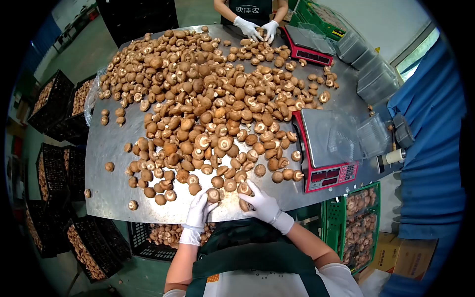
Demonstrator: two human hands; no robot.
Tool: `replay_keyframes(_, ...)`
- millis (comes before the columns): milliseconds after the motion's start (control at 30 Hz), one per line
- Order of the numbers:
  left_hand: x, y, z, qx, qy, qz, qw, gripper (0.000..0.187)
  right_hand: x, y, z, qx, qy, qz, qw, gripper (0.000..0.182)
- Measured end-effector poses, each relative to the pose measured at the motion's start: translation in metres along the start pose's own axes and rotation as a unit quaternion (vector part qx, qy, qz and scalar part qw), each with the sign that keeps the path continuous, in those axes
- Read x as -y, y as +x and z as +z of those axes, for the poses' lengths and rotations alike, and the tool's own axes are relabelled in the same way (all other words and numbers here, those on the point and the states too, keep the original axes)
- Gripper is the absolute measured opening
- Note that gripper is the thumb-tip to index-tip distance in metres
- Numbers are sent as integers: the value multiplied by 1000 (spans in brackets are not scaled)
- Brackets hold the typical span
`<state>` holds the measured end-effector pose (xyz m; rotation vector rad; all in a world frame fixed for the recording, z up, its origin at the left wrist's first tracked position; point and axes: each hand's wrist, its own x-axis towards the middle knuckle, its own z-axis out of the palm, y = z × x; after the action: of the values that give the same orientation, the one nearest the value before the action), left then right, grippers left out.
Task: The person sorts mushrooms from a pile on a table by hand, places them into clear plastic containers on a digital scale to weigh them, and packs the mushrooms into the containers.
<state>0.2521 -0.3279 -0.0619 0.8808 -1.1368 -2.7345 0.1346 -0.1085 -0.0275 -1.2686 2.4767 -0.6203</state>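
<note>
Both my hands wear white gloves and work at the near edge of the steel table (pixel 118 203). In my left hand (pixel 198 212) the fingers curl round a brown shiitake mushroom (pixel 213 195). My right hand (pixel 264 204) grips a shiitake mushroom (pixel 244 188) between thumb and fingers, with another mushroom (pixel 244 205) against its palm side. Just beyond my hands lie loose mushrooms (pixel 229 184). A large heap of mushrooms (pixel 188 89) spreads across the table behind them.
A red digital scale (pixel 326 138) with a clear plastic tray (pixel 373 136) stands to the right. Opposite, a gloved co-worker (pixel 250 24) handles mushrooms beside a second scale (pixel 309 42). Black crates (pixel 94 247) fill the left floor; a green crate (pixel 336 227) stands lower right.
</note>
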Motion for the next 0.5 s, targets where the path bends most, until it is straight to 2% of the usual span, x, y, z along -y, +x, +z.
replay_keyframes(33, -3, 0, -1, 20, -58, -22, 998, 35, -1, 6, 8, -6, 4, 4, 1000, 60)
replay_keyframes(100, -5, -3, 3, 33, -77, -27, 996, 39, -8, 12, 15, -10, 8, 3, 1000, 60)
replay_keyframes(200, -4, -5, 5, 50, -83, -53, 994, 42, -28, 20, 5, -4, 205, 27, 978, 60)
replay_keyframes(233, -3, -5, 7, 51, -83, -53, 994, 42, -36, 24, 1, 6, 256, 24, 966, 67)
replay_keyframes(267, -2, -5, 10, 53, -79, -60, 994, 43, -41, 21, -3, 64, 470, 159, 866, 70)
replay_keyframes(300, -1, -5, 13, 55, -76, -66, 993, 43, -45, 18, -8, 116, 646, 281, 700, 73)
replay_keyframes(367, 1, -4, 19, 70, -85, -67, 992, 44, -58, 6, 13, 107, 738, 255, 616, 78)
replay_keyframes(433, -4, -10, 36, 69, -45, -31, 996, 44, -53, 2, 24, 27, 883, 220, 414, 62)
replay_keyframes(467, -8, -13, 43, 68, -53, -26, 996, 46, -50, 3, 25, 41, 873, 194, 445, 70)
replay_keyframes(500, -10, -14, 48, 67, -52, -23, 996, 46, -49, 6, 25, 42, 873, 192, 446, 70)
